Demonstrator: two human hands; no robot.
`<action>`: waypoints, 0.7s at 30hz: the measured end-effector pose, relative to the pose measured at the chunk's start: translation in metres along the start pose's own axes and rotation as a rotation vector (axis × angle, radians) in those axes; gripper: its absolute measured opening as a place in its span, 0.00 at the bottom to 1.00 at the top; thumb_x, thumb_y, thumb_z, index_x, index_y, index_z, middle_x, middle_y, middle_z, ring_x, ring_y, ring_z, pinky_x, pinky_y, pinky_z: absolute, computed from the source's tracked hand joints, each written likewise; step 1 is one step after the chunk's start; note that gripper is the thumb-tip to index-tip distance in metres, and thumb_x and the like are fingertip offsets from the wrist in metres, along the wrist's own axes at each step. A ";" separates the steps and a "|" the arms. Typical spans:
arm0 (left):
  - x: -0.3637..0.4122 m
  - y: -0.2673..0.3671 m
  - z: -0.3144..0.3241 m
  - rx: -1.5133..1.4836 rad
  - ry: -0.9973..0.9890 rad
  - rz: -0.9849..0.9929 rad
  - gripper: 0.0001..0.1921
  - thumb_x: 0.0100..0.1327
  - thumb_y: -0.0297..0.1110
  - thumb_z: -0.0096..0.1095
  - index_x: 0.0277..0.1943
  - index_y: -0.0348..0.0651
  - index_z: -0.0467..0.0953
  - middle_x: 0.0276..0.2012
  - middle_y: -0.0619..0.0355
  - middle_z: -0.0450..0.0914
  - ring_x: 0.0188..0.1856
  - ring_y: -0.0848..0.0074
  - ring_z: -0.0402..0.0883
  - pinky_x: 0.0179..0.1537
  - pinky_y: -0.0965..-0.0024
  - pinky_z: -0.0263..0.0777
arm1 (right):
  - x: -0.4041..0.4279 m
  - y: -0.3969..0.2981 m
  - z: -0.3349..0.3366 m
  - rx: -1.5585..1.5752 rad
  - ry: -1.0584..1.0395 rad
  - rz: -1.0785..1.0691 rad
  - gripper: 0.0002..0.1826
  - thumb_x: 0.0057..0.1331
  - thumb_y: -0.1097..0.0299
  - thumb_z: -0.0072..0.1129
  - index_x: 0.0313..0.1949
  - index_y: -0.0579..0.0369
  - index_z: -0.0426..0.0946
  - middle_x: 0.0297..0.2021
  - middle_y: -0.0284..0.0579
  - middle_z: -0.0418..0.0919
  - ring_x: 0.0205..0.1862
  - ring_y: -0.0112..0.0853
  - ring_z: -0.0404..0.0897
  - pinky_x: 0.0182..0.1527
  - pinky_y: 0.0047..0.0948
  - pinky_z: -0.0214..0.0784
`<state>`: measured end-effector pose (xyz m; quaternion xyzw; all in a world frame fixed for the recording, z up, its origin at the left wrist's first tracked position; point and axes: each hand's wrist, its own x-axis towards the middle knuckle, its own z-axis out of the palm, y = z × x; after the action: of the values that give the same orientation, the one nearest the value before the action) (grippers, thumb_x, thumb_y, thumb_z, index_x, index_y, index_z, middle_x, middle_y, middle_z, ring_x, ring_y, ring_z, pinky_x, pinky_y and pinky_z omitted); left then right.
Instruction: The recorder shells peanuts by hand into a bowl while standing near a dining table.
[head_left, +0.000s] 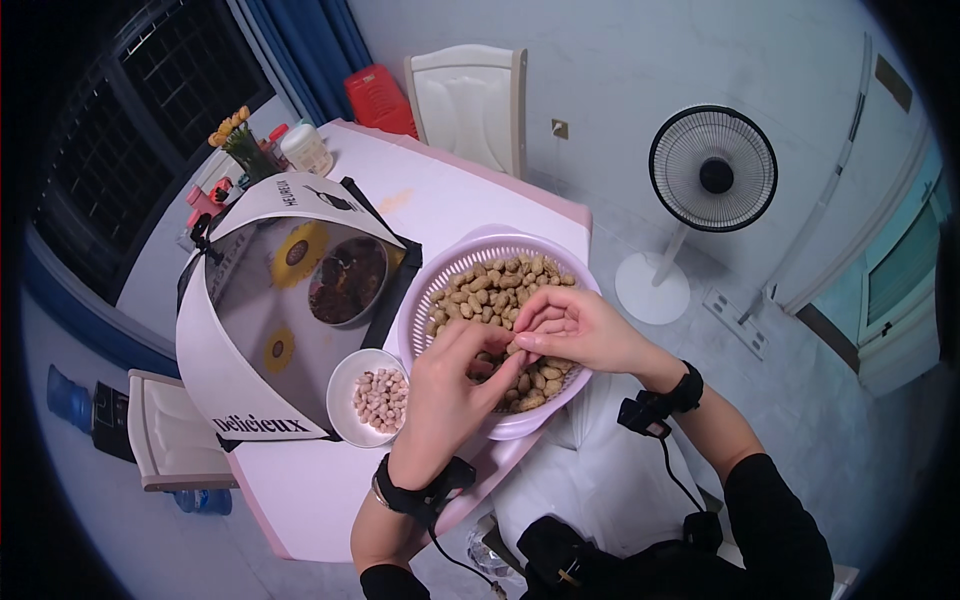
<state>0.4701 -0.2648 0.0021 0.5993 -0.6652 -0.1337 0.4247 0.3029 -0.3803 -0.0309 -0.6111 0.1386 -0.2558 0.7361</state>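
Above a lavender plastic colander (418, 300) heaped with unshelled peanuts (487, 289), the fingertips of both hands meet. My left hand (454, 379) and my right hand (581, 330) pinch one peanut (514, 348) between thumbs and fingers; the fingers partly hide it, so whether its shell is cracked cannot be told. Just left of the colander, beside my left hand, sits a white bowl (339, 401) holding pale pink shelled peanuts (381, 401). Both wrists wear black straps with small cabled devices.
A mesh food cover (247, 315) stands left of the bowl, over a dish of dark food (349, 281). Flowers (232, 127) and a white jar (307, 148) are at the table's back. A white chair (469, 105) stands beyond; a pedestal fan (712, 176) is right.
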 end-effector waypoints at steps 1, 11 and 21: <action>-0.001 0.001 0.000 0.000 -0.002 -0.005 0.09 0.58 0.25 0.72 0.41 0.35 0.81 0.36 0.55 0.81 0.37 0.74 0.84 0.36 0.72 0.83 | 0.000 0.000 -0.001 -0.029 -0.038 0.000 0.09 0.70 0.73 0.61 0.44 0.64 0.72 0.37 0.42 0.79 0.38 0.23 0.81 0.43 0.20 0.76; 0.000 -0.004 0.002 0.009 -0.023 -0.045 0.06 0.61 0.23 0.68 0.38 0.32 0.79 0.35 0.54 0.78 0.36 0.74 0.83 0.34 0.73 0.82 | 0.000 0.002 0.000 -0.052 -0.048 -0.027 0.10 0.69 0.72 0.62 0.44 0.64 0.73 0.39 0.43 0.80 0.40 0.23 0.83 0.45 0.20 0.78; 0.001 -0.005 -0.001 -0.097 0.004 -0.098 0.08 0.61 0.26 0.70 0.41 0.34 0.81 0.35 0.52 0.81 0.37 0.72 0.84 0.36 0.72 0.82 | 0.005 0.001 0.000 0.045 -0.052 -0.001 0.10 0.70 0.72 0.61 0.47 0.64 0.75 0.41 0.42 0.81 0.43 0.25 0.83 0.46 0.22 0.79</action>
<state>0.4740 -0.2670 -0.0004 0.6102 -0.6270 -0.1851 0.4476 0.3070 -0.3833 -0.0316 -0.6008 0.1132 -0.2432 0.7530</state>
